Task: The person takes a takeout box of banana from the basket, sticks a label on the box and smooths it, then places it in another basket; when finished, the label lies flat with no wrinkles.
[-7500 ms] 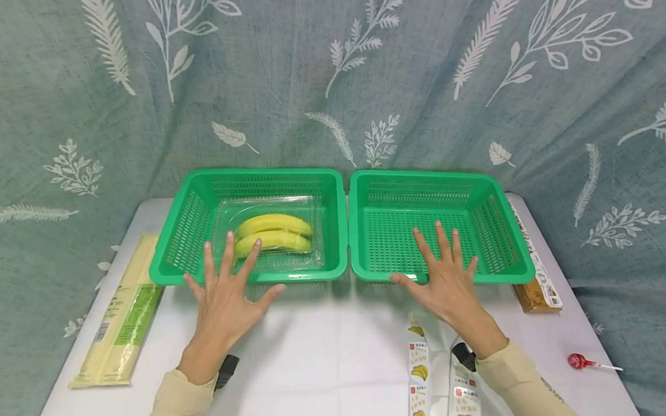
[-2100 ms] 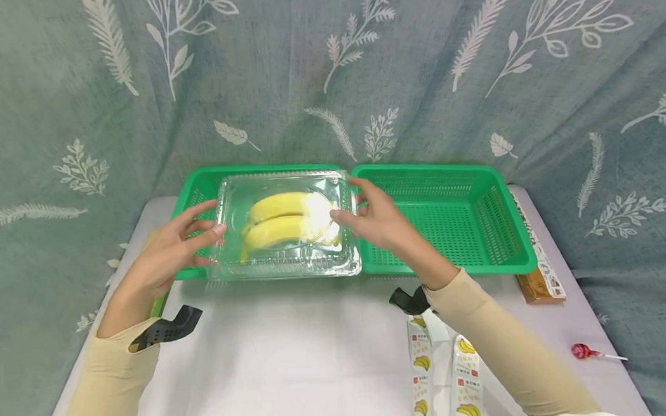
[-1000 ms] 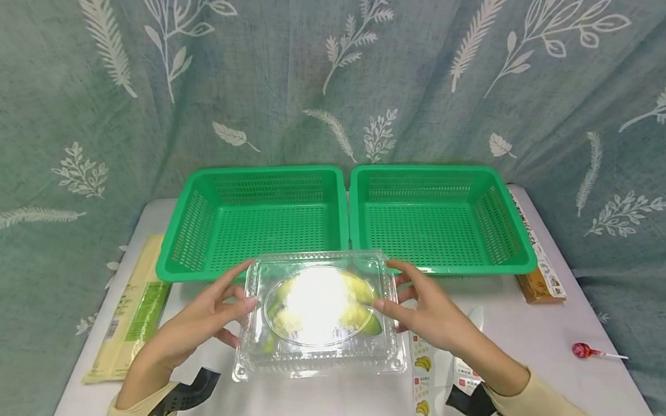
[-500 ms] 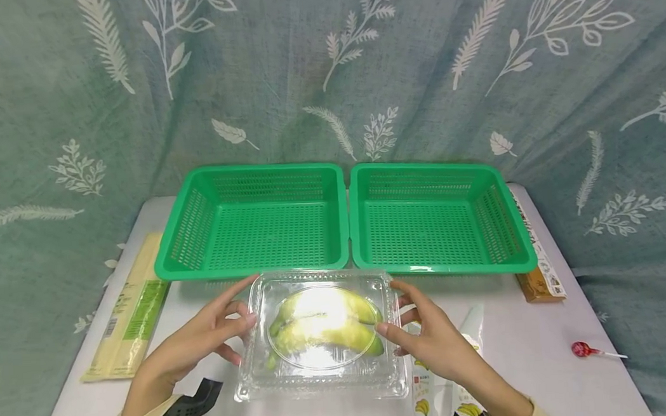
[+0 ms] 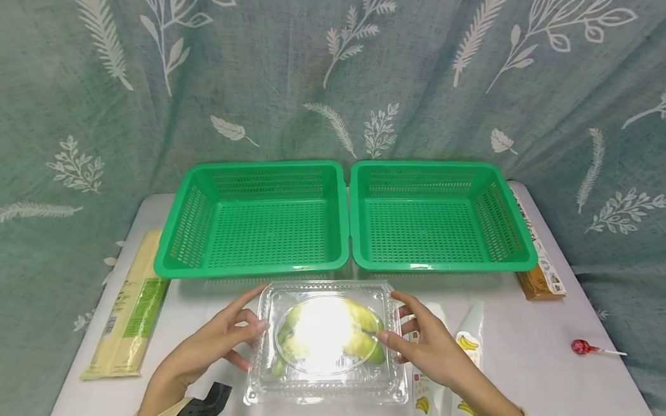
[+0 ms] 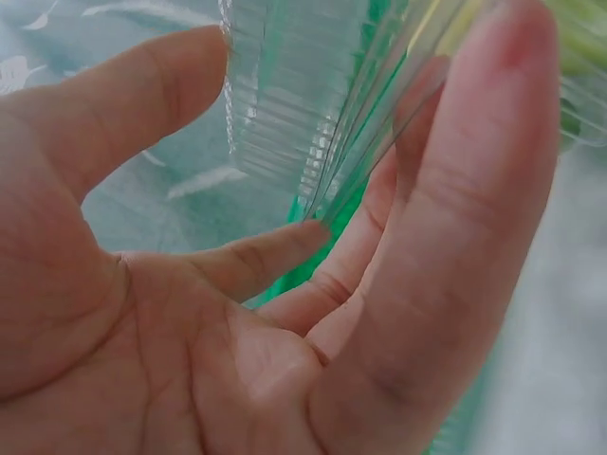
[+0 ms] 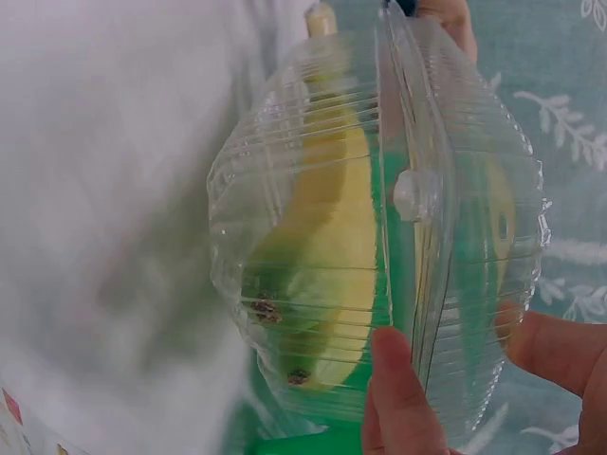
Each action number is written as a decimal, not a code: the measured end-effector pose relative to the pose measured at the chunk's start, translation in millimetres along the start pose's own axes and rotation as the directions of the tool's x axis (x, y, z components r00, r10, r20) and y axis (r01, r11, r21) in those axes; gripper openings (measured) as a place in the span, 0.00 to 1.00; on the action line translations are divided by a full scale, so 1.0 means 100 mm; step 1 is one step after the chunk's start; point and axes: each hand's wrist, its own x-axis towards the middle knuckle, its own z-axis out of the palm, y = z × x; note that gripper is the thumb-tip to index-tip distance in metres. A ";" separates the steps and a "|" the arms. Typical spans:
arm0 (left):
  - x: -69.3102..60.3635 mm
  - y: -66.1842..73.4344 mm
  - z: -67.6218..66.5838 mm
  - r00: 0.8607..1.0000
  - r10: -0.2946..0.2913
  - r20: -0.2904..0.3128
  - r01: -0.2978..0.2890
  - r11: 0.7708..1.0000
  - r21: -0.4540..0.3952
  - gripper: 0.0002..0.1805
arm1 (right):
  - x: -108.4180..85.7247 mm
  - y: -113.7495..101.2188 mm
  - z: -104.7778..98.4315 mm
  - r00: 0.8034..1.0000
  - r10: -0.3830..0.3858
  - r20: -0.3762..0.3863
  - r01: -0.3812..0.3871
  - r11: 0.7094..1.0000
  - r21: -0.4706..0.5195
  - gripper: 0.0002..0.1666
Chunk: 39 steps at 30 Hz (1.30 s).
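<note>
A clear plastic clamshell box (image 5: 332, 380) with bananas (image 7: 332, 227) inside is held in front of the two baskets. My left hand (image 5: 217, 339) grips its left side, thumb at the lid's edge; in the left wrist view the fingers of that hand (image 6: 247, 265) lie along the box's ribbed side. On the box's right side my right hand (image 5: 433, 345) grips, its thumb on the lid and other fingers at the side wall. The right wrist view shows the lid and base meeting at the rim, with a round stud (image 7: 408, 196). Glare hides part of the bananas in the head view.
Two green baskets, left (image 5: 252, 270) and right (image 5: 445, 266), stand side by side at the back. A noodle-like packet (image 5: 139, 309) lies left. Banana-printed sticker strips (image 5: 468, 343) lie partly under the right hand. A brown-and-white box (image 5: 543, 281) and a red lollipop (image 5: 580, 347) lie right.
Both hands have gripped the box, lifted it out of the left basket and brought it nearer the body. Over the last half second it has moved slightly closer still.
</note>
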 end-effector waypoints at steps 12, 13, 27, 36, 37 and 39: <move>0.11 -0.07 0.03 0.999 -0.050 -0.015 0.050 0.999 -0.015 0.45 | 0.12 0.17 0.02 1.000 0.007 -0.023 -0.007 1.000 0.020 0.46; 0.12 -0.08 0.03 0.999 -0.052 -0.017 0.052 0.999 -0.017 0.45 | 0.13 0.18 0.02 1.000 0.006 -0.027 -0.005 1.000 0.023 0.45; 0.29 -0.17 0.05 0.992 -0.110 -0.063 0.109 0.994 -0.022 0.46 | 0.29 0.29 0.06 0.998 0.009 -0.058 -0.010 1.000 -0.001 0.44; 0.35 -0.20 0.02 0.991 -0.107 -0.082 0.104 0.994 -0.036 0.45 | 0.37 0.32 0.07 0.998 0.006 -0.055 -0.006 1.000 -0.005 0.43; 0.35 -0.20 0.02 0.991 -0.105 -0.085 0.102 0.994 -0.033 0.45 | 0.37 0.32 0.07 0.998 0.006 -0.057 -0.006 1.000 -0.006 0.43; 0.36 -0.19 0.01 0.991 -0.101 -0.093 0.098 0.995 -0.028 0.45 | 0.39 0.31 0.07 0.998 0.002 -0.060 -0.002 1.000 -0.008 0.43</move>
